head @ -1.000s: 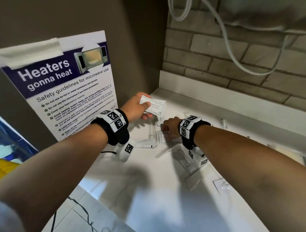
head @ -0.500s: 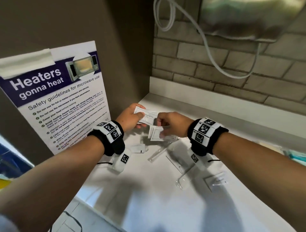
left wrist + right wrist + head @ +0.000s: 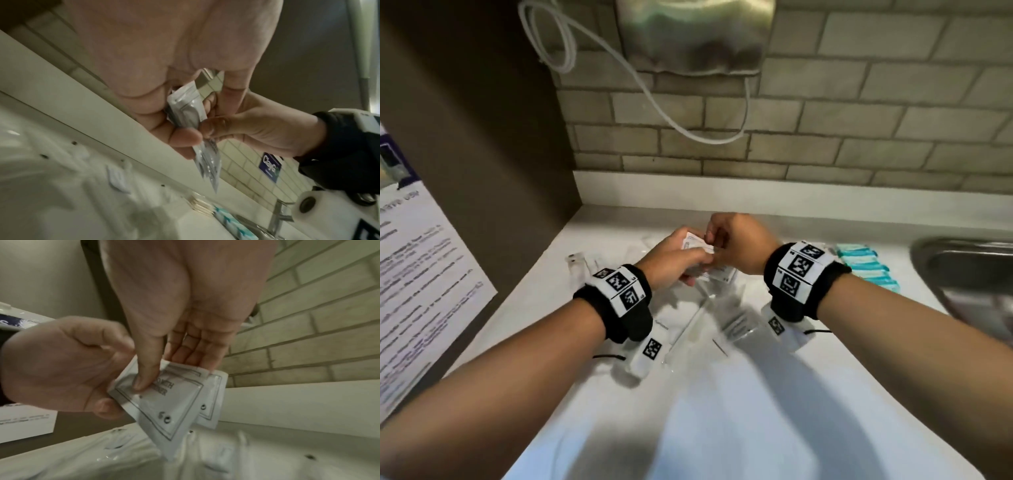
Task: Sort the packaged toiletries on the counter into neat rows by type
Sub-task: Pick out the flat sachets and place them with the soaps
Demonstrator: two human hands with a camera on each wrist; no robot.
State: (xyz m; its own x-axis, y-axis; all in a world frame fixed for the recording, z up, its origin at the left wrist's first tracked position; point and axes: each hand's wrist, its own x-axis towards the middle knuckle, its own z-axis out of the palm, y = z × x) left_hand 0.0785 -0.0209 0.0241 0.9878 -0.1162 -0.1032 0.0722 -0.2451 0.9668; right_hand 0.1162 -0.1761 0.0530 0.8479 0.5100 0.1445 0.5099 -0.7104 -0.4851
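Both hands meet above the white counter point(image 3: 722, 411). My left hand point(image 3: 697, 262) grips a small stack of flat white sachets point(image 3: 697, 244) with printed borders. My right hand point(image 3: 712, 240) pinches the same stack from the right, its thumb point(image 3: 146, 379) pressing on the front sachet point(image 3: 174, 404) and its fingers behind. In the left wrist view the white sachets point(image 3: 185, 110) stand edge-on between the fingers of both hands. Another white sachet point(image 3: 722, 274) lies on the counter just under the hands. Clear-wrapped items point(image 3: 726, 318) lie scattered nearer to me.
A row of teal packets point(image 3: 866, 267) lies to the right, beside a steel sink point(image 3: 969, 274). A brick wall with a steel dispenser point(image 3: 695, 34) and a looped white cable point(image 3: 654, 99) stands behind. A dark panel with a poster point(image 3: 421, 274) bounds the left.
My right hand rose from the counter with a sachet and joined the one in my left hand. Both hands now hold the stack together. The head view swung right.
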